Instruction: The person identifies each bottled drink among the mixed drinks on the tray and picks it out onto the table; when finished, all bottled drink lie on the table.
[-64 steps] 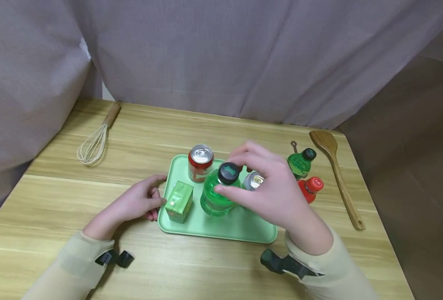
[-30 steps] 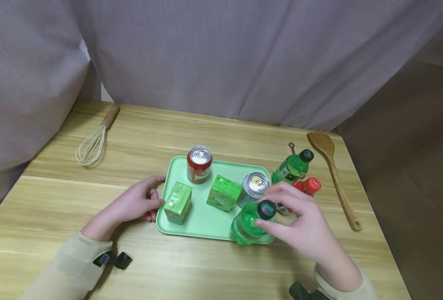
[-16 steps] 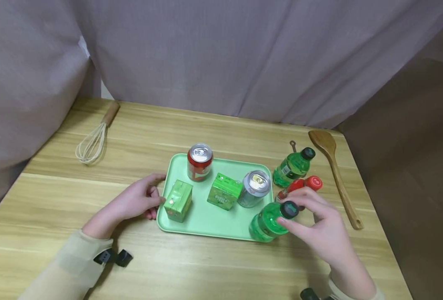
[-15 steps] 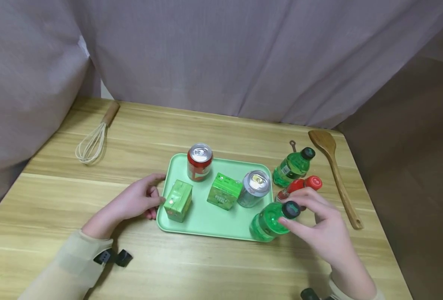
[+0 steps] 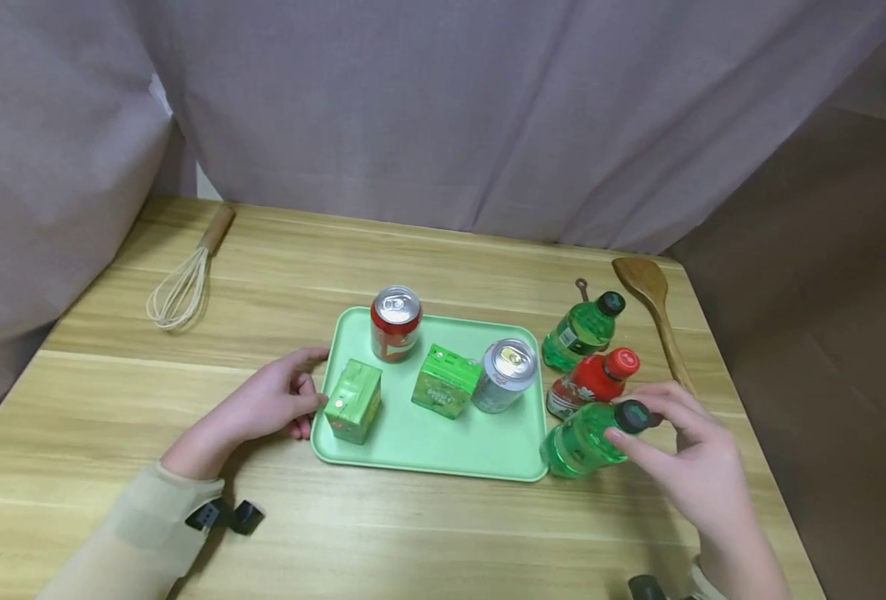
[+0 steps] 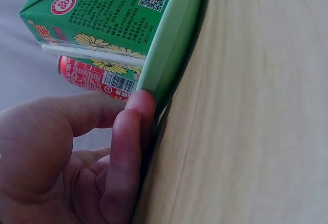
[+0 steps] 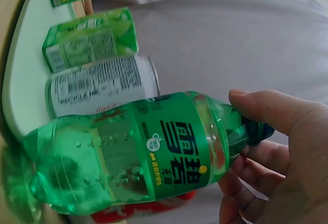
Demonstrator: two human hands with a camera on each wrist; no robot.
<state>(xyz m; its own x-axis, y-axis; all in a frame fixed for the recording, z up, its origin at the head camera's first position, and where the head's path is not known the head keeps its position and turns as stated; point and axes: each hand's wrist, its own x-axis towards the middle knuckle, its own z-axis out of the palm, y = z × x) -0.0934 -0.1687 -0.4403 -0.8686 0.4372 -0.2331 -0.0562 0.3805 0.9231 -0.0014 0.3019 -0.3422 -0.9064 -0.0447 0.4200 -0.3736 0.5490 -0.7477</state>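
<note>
My right hand grips a green soda bottle by its neck, just below the black cap. The bottle tilts at the tray's front right corner; its green label shows in the right wrist view. My left hand holds the left rim of the light green tray, its fingertips at the edge in the left wrist view. On the tray stand a red can, a silver can and two green drink cartons, one near the left rim and one in the middle.
Right of the tray stand a red bottle, close beside the held one, and another green bottle. A wooden spatula lies behind my right hand. At the back left lies a whisk on the wooden table.
My right hand has carried the green bottle from over the middle of the tray rightward to its front right corner, uncovering the middle carton and silver can. The left hand has stayed at the rim.
</note>
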